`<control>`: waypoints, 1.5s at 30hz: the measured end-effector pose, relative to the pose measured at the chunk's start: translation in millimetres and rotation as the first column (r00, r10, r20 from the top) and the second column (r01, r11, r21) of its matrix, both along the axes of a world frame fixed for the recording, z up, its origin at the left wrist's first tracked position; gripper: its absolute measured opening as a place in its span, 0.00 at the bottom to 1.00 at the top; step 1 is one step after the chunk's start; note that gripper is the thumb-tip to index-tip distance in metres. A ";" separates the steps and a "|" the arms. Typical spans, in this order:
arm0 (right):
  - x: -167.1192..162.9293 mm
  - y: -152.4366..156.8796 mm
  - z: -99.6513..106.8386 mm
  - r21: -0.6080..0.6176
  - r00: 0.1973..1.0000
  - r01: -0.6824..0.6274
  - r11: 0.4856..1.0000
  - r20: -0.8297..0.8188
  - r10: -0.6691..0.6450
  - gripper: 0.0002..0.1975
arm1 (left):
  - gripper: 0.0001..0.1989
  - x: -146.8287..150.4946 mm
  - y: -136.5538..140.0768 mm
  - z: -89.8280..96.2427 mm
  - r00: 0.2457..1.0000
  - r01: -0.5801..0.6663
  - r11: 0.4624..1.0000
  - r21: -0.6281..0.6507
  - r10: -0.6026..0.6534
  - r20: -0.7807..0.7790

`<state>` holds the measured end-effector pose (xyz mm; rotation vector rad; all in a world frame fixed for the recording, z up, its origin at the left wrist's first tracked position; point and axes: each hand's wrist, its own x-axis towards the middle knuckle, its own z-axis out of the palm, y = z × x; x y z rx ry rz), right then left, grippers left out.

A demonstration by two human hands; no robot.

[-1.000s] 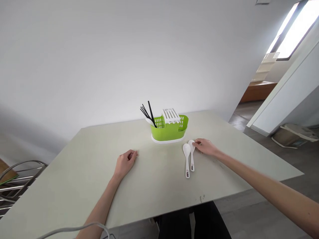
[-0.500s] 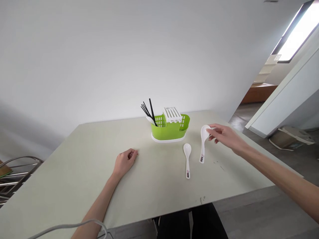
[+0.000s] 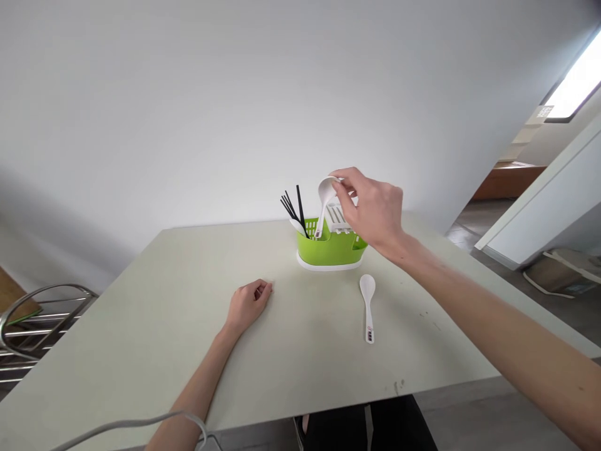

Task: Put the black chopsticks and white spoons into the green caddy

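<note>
My right hand (image 3: 373, 210) pinches a white spoon (image 3: 325, 193) by its bowl, handle pointing down over the left opening of the green utensil holder (image 3: 328, 252). The holder has a white base and a slotted white top piece (image 3: 336, 217), partly behind my fingers. Several black chopsticks (image 3: 300, 203) and another white spoon (image 3: 296, 226) lean in its left end. A second loose white spoon (image 3: 367, 307) lies on the table in front, bowl away from me. My left hand (image 3: 248, 305) rests on the table with curled fingers; nothing shows in it.
The pale table (image 3: 188, 300) backs onto a white wall. A grey cable (image 3: 136, 423) crosses the near left. Metal racks (image 3: 47, 326) stand beyond the left edge, and a wrapped bundle (image 3: 563, 272) sits on the floor at right.
My right hand has carried the spoon left and away from me, from beside the holder to above its left opening. My left hand stays on the table. The view has shifted slightly.
</note>
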<state>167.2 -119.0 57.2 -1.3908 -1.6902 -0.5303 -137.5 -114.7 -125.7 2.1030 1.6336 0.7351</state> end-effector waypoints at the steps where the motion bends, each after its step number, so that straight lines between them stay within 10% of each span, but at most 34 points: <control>1: -5.8 5.2 -3.7 -0.008 0.999 0.011 1.000 0.045 -0.011 0.17 | 0.20 -0.8 0.3 -0.7 1.000 0.004 1.000 -0.004 -0.004 0.004; 14: -33.4 38.5 -80.3 -0.063 0.883 0.025 0.998 0.470 0.008 0.16 | 0.20 -3.0 -0.5 -0.1 1.000 0.018 0.999 -0.028 -0.019 -0.018; 26: -38.6 30.6 -78.4 -0.177 0.835 -0.057 0.983 0.531 0.144 0.11 | 0.20 -2.2 -1.6 1.9 1.000 0.019 1.000 -0.010 -0.019 -0.009; 33: 15.2 -10.2 -74.3 -0.156 0.853 -0.317 0.936 0.385 0.353 0.10 | 0.20 -3.2 0.6 -0.5 1.000 0.019 1.000 -0.019 -0.019 -0.011; 37: 69.1 -36.4 -89.9 -0.311 0.875 -0.232 0.922 0.346 0.338 0.12 | 0.20 -2.3 2.1 -0.1 1.000 0.015 1.000 -0.001 -0.015 -0.020; 45: 103.2 -47.8 -160.1 -0.781 0.993 -0.060 0.621 -0.111 -0.043 0.18 | 0.20 -0.4 3.9 3.6 0.999 -0.013 1.000 0.007 0.013 -0.050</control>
